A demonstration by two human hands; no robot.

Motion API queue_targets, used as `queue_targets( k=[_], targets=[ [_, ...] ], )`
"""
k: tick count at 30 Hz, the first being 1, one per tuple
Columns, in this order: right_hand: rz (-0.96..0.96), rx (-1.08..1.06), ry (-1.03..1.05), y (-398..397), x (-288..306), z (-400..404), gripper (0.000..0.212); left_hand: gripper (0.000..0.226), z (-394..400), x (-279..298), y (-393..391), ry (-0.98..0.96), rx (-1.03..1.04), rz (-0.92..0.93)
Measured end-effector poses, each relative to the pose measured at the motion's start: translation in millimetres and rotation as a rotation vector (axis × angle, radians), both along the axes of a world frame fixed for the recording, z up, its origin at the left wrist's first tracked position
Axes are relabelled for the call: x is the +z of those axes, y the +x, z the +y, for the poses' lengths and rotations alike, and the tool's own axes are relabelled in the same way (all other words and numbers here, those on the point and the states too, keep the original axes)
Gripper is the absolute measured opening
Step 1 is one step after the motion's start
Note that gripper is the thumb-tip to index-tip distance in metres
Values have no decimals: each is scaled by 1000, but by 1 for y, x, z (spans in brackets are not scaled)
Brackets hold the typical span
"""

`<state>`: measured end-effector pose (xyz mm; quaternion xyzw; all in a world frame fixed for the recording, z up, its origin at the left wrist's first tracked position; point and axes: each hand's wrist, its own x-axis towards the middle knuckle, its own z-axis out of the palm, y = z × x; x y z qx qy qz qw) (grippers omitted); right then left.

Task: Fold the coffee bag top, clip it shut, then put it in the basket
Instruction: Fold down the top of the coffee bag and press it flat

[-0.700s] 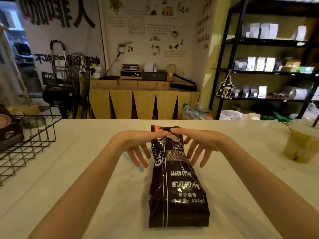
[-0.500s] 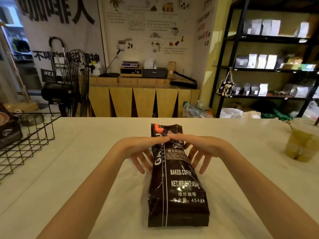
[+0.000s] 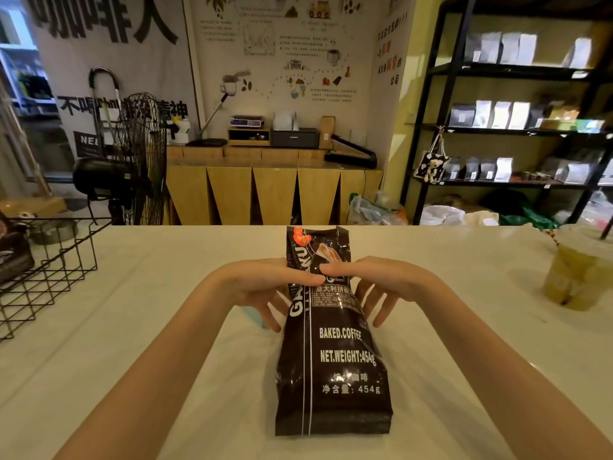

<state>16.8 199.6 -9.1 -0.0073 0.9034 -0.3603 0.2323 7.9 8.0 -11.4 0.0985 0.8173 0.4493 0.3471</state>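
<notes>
The coffee bag [image 3: 331,346] lies mid-surface [image 3: 132,360], between both hands. The basket [image 3: 49,270] sits far left. A drink cup [image 3: 578,270] stands far right.

**Counts on the table**

One coffee bag [image 3: 331,343] is seen, and two hands: the left hand [image 3: 262,287] and the right hand [image 3: 381,283]. One wire basket [image 3: 43,270], one iced drink cup [image 3: 578,270] and one table [image 3: 132,327] are counted.
</notes>
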Motion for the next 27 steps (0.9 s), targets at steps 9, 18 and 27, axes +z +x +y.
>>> queue_targets(
  k=[9, 18, 27],
  targets=[
    [562, -108, -119, 19, 32, 0, 95, 82, 0, 31, 14, 288, 146, 457],
    [809, -122, -185, 20, 30, -1, 94, 106, 6, 22, 15, 454, 167, 763],
    [676, -120, -278, 16, 30, 0, 128, 105, 9, 17, 10, 429, 161, 747]
  ],
)
